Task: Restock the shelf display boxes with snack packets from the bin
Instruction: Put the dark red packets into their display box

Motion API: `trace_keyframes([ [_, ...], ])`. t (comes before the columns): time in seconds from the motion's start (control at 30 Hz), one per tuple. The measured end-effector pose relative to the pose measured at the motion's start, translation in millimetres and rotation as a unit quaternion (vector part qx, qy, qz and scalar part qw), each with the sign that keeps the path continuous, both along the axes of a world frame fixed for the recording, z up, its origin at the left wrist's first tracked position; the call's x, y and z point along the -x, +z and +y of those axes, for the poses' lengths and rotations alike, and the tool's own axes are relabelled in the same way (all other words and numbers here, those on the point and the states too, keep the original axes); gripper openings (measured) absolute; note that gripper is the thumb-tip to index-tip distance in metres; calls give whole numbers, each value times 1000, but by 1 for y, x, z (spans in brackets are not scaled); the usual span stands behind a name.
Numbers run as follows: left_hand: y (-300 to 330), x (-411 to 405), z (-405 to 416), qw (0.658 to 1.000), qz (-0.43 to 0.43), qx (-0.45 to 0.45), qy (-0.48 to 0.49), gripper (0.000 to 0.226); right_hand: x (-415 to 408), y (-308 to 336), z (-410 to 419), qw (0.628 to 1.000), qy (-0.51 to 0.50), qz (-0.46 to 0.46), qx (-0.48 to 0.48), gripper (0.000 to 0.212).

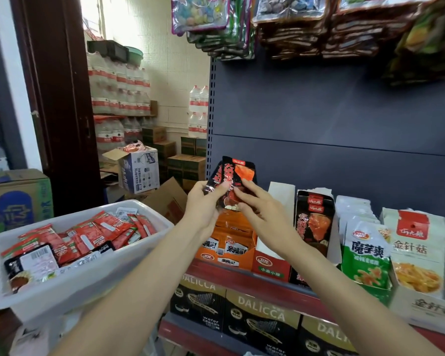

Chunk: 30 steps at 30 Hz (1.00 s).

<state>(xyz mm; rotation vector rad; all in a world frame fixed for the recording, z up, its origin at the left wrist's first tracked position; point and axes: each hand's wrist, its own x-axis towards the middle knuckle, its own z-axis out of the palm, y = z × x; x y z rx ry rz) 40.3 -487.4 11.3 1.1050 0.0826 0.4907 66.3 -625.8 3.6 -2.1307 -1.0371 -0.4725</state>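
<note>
Both bare forearms reach forward and up, hands close together. The left hand has fingers curled in a pinching grip; the right hand extends straighter fingers beside it.

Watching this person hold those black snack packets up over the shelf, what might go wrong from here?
The left hand pinches several black packets by their lower ends while the right hand only fingers them; one might slip and drop onto the orange display box below. The matching black display box stands further right, so they may land in the wrong box. The white bin is heaped high and might spill.
</note>
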Motion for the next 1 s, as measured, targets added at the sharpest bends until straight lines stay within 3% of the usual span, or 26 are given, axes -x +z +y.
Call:
trace_keyframes([
  [0.1,-3,0,1,998,27,-53,25,30,-2,2,-6,1000,-14,2,-5,35],
  [0.17,-3,0,0,995,37,-88,19,24,-6,9,-16,995,-69,-29,-67,34],
  [0.23,-3,1,-2,988,46,-148,-9,21,-11,21,-26,982,-120,-30,-140,46],
  [0.3,-4,1,-10,981,41,-185,-40,21,-19,33,-40,975,-143,34,-169,56],
  [0.4,-5,-6,-29,981,14,-180,-70,20,-25,46,-63,951,-63,168,-250,19],
  [0.5,-5,-21,-51,964,-26,-260,-54,12,-32,53,-87,936,-65,170,-300,19],
  [0.57,-1,-30,-66,929,-42,-365,-30,10,-39,57,-103,938,-92,148,-299,23],
  [0.63,0,-40,-79,892,-43,-450,-8,24,-45,61,-117,943,-114,130,-283,24],
  [0.7,1,-51,-89,870,-33,-491,22,31,-51,63,-128,950,-125,114,-261,26],
  [0.83,0,-68,-102,872,7,-489,12,26,-61,65,-137,964,-135,89,-214,27],
  [0.93,1,-76,-106,850,48,-523,-35,16,-67,63,-140,972,-146,69,-168,26],
  [0.97,2,-77,-105,856,50,-514,-38,7,-68,62,-140,974,-147,66,-158,25],
  [1.0,3,-79,-103,870,48,-490,-29,12,-70,61,-140,976,-148,63,-150,25],
])
